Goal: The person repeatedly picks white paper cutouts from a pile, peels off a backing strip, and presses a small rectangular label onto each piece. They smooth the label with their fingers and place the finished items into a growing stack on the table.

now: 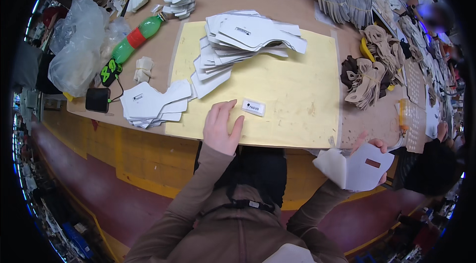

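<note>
My left hand hovers over or rests on the yellow sheet, fingers apart and holding nothing. Just right of its fingertips lies a small white rectangular label stack with dark print. Off the table's front right edge, my right hand grips a white cut piece that has a small brown rectangle on it. A folded white flap hangs at that piece's left side; whether the two are joined I cannot tell. Most of the right hand is hidden behind the piece.
Fanned white cut pieces lie on the sheet's far part, and a smaller printed pile at left. Further left are a green bottle, black phone and plastic bag. Beige bundles sit at right.
</note>
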`<state>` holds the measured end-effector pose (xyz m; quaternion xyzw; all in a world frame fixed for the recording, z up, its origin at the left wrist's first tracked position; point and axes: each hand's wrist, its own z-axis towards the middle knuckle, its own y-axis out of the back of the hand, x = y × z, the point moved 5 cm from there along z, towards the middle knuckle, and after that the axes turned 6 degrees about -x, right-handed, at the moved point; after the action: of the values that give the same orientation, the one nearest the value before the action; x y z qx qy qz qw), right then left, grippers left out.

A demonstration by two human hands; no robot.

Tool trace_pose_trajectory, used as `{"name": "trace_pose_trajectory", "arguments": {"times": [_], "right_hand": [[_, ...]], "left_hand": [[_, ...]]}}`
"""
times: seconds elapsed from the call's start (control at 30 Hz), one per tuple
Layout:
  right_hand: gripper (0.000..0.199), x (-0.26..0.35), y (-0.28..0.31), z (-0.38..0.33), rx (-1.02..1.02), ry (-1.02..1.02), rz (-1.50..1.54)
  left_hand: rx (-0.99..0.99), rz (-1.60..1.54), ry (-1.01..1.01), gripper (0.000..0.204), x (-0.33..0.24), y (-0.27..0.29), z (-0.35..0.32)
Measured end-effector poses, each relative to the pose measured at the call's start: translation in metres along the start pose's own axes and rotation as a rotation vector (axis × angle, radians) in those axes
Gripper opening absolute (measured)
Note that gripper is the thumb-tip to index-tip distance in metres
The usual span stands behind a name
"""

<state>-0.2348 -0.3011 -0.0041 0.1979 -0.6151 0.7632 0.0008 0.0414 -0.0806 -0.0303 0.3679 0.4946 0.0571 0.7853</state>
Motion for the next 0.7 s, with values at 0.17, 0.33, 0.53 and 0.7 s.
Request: {"name": "trace_pose_trajectory", "arguments": {"times": [0.17, 0.33, 0.53, 0.7], "right_hand": [[0.057, -0.003, -0.005, 0.002, -0.007, 0.008, -0.025], [0.057, -0.014, -0.018, 0.002, 0.043, -0.03, -0.036], [0.055, -0.032, -0.026, -0.001, 0.032, -0.119, -0.046], [0.03, -0.068, -0.048, -0.012, 0.195, -0.24, -0.394]], "left_hand": [[0.176, 0.097, -0.358, 0.051, -0.013, -0.014, -0.014], [0.349, 0.351, -0.366, 0.066, -0.012, -0.029, -0.027], [0.322, 0.341, -0.412, 0.066, -0.019, -0.022, -0.024], [0.606, -0.643, -0.012, 0.077, -0.042, 0.001, -0.027]]}}
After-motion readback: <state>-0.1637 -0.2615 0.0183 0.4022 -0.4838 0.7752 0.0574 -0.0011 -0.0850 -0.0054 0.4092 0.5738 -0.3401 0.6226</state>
